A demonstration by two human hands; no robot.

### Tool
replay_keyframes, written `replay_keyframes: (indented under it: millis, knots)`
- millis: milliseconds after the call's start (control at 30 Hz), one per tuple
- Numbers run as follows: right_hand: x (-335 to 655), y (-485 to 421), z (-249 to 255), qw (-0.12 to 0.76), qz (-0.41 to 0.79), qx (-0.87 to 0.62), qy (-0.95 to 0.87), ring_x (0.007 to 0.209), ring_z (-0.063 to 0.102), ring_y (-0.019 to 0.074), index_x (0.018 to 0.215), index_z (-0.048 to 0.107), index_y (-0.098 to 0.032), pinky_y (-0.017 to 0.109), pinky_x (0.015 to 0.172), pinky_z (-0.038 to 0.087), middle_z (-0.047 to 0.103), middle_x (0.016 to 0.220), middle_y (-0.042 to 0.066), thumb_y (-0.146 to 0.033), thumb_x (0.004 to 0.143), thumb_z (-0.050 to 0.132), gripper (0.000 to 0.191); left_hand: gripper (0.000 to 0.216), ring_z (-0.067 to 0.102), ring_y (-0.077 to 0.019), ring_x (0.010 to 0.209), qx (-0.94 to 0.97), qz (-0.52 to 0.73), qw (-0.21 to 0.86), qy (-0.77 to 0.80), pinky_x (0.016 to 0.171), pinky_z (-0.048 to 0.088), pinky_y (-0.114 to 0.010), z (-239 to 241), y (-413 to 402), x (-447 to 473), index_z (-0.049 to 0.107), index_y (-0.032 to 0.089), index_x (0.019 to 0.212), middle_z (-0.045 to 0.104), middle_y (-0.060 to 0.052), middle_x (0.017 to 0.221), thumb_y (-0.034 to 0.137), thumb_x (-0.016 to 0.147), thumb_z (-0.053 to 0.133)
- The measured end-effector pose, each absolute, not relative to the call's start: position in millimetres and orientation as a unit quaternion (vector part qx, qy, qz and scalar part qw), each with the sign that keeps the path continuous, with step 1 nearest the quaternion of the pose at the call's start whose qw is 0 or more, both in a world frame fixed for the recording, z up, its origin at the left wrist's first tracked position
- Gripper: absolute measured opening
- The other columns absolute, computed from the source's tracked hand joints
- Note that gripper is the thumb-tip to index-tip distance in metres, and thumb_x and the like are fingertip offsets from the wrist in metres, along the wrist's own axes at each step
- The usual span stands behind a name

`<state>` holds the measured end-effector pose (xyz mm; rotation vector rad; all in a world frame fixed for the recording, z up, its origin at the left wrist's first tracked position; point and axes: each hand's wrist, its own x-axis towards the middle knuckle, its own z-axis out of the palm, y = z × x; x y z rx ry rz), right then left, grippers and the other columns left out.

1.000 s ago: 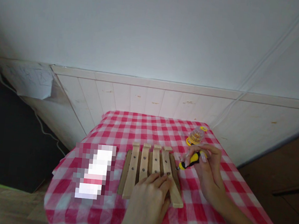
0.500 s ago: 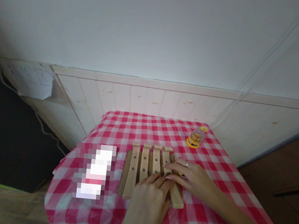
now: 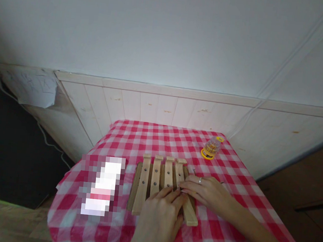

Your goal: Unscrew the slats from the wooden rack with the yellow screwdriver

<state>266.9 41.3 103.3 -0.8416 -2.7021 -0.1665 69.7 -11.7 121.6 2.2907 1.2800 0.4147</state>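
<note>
A wooden slatted rack (image 3: 156,177) with several screwed slats lies on the red-and-white checked tablecloth (image 3: 137,137). My left hand (image 3: 161,212) lies flat on the rack's near end, fingers stretched out and holding nothing. My right hand (image 3: 206,190) rests low over the rightmost slat (image 3: 191,215), fingers held together and pointing left, their tips almost touching my left fingertips. The yellow-and-black screwdriver is hidden under that hand. Only a thin grey bit (image 3: 194,171) shows by the knuckles.
A small clear jar of bits on a yellow lid (image 3: 211,148) stands at the table's back right. A blurred-out patch (image 3: 100,185) covers something at the left. White panelled wall (image 3: 163,106) runs behind; the table edges drop off left and right.
My right hand has come down and to the left from beside the jar onto the rightmost slat, and the screwdriver it held in plain sight is now covered. My left hand has stayed put.
</note>
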Motion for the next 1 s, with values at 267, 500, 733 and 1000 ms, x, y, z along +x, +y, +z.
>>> replay_keyframes:
  millis: [267,500,733,1000]
  knots:
    - [269,41,97,0.108,-0.141,-0.278,-0.944,0.059,0.067,0.0149,0.089,0.063,-0.020,0.026,0.050,0.048,0.073,0.079,0.000,-0.006,0.096,0.044,0.025,0.047,0.059,-0.0290,0.124,0.833,0.155,0.239,0.475,0.105,0.049,-0.047,120,-10,70,0.068,0.019,0.123,0.065,-0.008,0.133,0.000,0.081,0.058]
    - [267,41,101,0.171,-0.139,-0.283,-0.934,0.062,0.068,0.0159,0.089,0.065,-0.020,0.027,0.052,0.050,0.074,0.082,0.004,-0.014,0.102,0.037,0.031,0.047,0.059,-0.0293,0.124,0.832,0.142,0.247,0.477,0.105,0.048,-0.048,122,-9,70,0.067,0.018,0.125,0.066,-0.008,0.131,0.001,0.082,0.059]
    - [302,55,113,0.226,-0.024,-0.377,-0.898,0.078,0.074,0.0195,0.102,0.069,-0.023,0.030,0.063,0.057,0.077,0.091,0.007,-0.028,0.103,0.039,0.030,0.050,0.061,-0.0296,0.122,0.838,0.162,0.227,0.469,0.103,0.050,-0.048,116,-10,69,0.068,0.018,0.123,0.066,-0.009,0.131,0.000,0.078,0.058]
    - [342,69,87,0.125,0.003,-0.495,-0.860,0.074,0.073,0.0218,0.092,0.070,-0.023,0.032,0.061,0.055,0.076,0.089,0.007,-0.026,0.100,0.043,0.028,0.053,0.060,-0.0295,0.123,0.841,0.145,0.225,0.470,0.105,0.049,-0.045,120,-11,70,0.068,0.016,0.125,0.066,-0.008,0.132,-0.002,0.076,0.058]
